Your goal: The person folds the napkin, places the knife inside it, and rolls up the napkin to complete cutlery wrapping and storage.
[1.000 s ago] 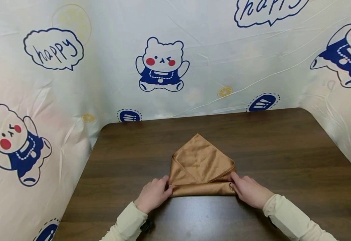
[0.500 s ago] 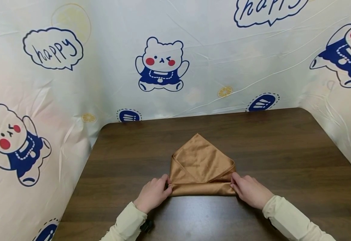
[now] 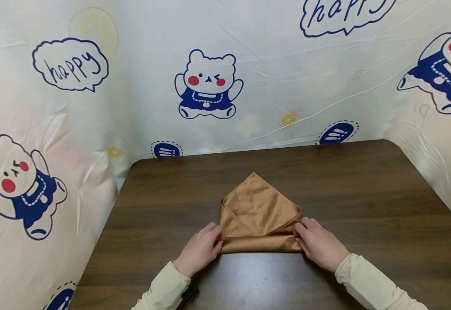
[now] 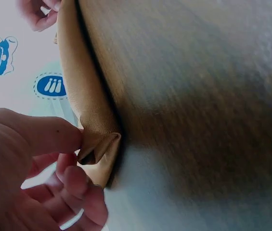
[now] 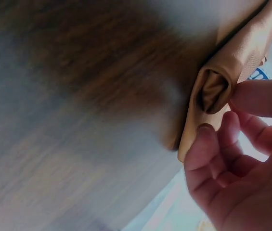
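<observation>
A brown satin cloth [image 3: 262, 206] lies folded on the table, its far corner pointing away and its near edge turned up into a flat roll [image 3: 261, 244]. At the roll's left end my left hand [image 3: 201, 249] pinches the fabric between thumb and fingertips; a small crumpled fold shows there in the left wrist view. My right hand [image 3: 320, 243] holds the opposite end, its thumb [image 5: 261, 97] against the roll and fingers curled beside it. The hollow end of the roll [image 5: 214, 91] faces the right wrist camera. The cloth's underside is hidden.
The dark wooden table [image 3: 171, 189] has rounded far corners. A pale curtain [image 3: 264, 77] printed with bears and lettering hangs behind it and along both sides. A small black object [image 3: 189, 293] shows under the left sleeve [image 3: 167, 286].
Both hands have shifted slightly inward along the ends of the roll, the left to the right and the right to the left. The cloth keeps nearly the same place and shape.
</observation>
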`<state>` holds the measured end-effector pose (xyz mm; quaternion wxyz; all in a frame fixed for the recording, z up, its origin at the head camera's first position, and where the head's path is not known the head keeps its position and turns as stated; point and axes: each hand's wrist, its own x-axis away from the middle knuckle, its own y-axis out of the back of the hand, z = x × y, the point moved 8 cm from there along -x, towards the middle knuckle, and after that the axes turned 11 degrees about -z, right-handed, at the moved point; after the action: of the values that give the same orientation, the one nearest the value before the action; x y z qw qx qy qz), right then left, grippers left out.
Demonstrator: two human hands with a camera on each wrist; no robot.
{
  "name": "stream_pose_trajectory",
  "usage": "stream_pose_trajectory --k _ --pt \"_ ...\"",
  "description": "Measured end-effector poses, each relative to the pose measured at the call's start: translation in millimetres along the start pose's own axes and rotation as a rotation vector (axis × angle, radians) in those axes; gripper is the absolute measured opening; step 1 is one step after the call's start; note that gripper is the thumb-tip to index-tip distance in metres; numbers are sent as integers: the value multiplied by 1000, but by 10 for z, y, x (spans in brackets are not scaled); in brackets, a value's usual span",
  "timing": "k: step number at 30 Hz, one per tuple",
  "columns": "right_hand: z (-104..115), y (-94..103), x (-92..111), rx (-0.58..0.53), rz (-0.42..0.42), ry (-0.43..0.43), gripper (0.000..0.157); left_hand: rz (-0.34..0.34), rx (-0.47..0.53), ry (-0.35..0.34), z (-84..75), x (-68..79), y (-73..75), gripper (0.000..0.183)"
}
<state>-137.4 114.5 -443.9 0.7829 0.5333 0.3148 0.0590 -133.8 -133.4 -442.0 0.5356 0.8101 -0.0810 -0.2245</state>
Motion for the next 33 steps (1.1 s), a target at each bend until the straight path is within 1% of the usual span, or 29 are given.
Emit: stream_pose_trajectory --k 3,6,9,12,19,24,27,30,33 --pt "71 -11 -5 2 -18 77 16 -43 -27 -85 -61 -1 22 11" --pt "138 -31 -11 4 -14 136 14 -86 -58 -166 -117 7 41 12" --pt "169 -41 -17 8 0 148 13 -104 -88 -222 -163 18 53 13" --pt "183 -36 -15 21 13 152 13 -100 -129 -252 -200 32 59 13" --pt "212 -21 20 44 35 186 14 -78 -220 -293 -256 75 47 11" --pt "221 0 49 37 14 198 16 -84 -231 -315 -260 98 48 18" --pt "230 8 58 26 0 210 15 -83 -220 -308 -247 103 54 20" --pt "231 -6 71 18 14 220 20 -68 -215 -289 -227 110 49 19" --pt "220 -30 80 17 40 222 26 -38 -206 -265 -207 116 33 29"
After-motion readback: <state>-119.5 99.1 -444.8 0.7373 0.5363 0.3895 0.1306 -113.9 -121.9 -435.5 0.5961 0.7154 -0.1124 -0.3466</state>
